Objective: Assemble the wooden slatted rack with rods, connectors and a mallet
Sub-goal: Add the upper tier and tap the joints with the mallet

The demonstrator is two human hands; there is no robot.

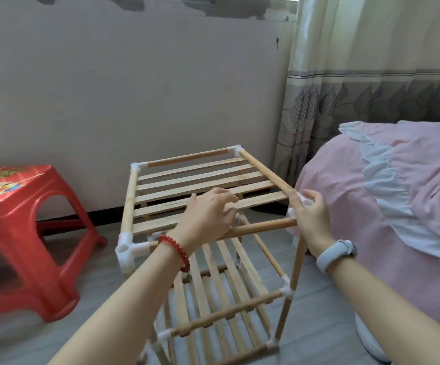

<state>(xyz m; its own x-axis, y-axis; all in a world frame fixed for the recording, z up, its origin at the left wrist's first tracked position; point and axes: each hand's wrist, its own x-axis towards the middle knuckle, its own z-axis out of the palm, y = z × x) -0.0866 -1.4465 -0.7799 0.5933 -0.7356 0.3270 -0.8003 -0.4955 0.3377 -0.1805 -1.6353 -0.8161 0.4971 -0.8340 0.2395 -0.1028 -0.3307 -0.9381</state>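
The left hand (208, 214) is gripping the rack's (203, 185) front rod (261, 227); the right hand (309, 214) is holding the corner connector (305, 200). Pushing crookedly risks jamming the rod or tipping the rack standing on the floor (318, 325).

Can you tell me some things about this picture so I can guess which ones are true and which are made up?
1. The left hand holds the front rod of the rack. True.
2. The stool is blue. False: it is red.
3. The right hand is on a white connector at the rack's corner. True.
4. The bed cover is green. False: it is pink.
5. A mallet lies on the stool. False: no mallet is in view.
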